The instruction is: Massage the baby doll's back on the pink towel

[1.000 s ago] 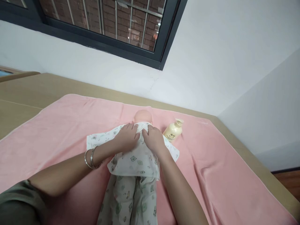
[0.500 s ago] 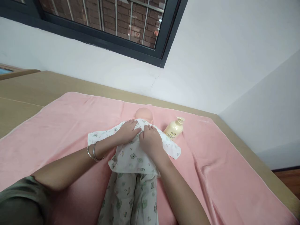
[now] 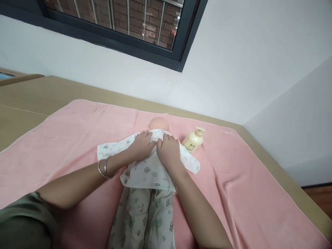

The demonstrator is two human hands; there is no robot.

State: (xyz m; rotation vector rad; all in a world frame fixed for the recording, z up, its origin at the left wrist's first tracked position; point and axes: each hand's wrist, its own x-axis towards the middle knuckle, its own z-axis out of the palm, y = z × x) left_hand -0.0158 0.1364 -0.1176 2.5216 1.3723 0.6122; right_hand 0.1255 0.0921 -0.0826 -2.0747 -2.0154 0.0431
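Observation:
A baby doll (image 3: pixel 159 123) lies stretched out with its bald head away from me; no face shows. It wears a white printed shirt (image 3: pixel 149 174) and matching printed trousers (image 3: pixel 146 218). My left hand (image 3: pixel 142 145) rests on the upper left of the shirt, fingers laid over the cloth. On the upper right lies my right hand (image 3: pixel 168 149), its fingers likewise flat and pointing toward the neck. The two thumbs nearly meet at the middle. Both sleeves spread outward, with no doll hands visible at the cuffs.
Beneath the doll is a pink blanket (image 3: pixel 249 193), wrinkled at the right, over a wooden tabletop (image 3: pixel 62 90). A pale yellow pump bottle (image 3: pixel 193 140) leans beside the right sleeve. Behind stand a white wall (image 3: pixel 220 69) and a dark-framed window (image 3: pixel 145 57).
My fingers were bunching the shirt near the neck; now they lie flatter and the cloth there is smoother. The right hand has shifted slightly up. The view has tilted a little.

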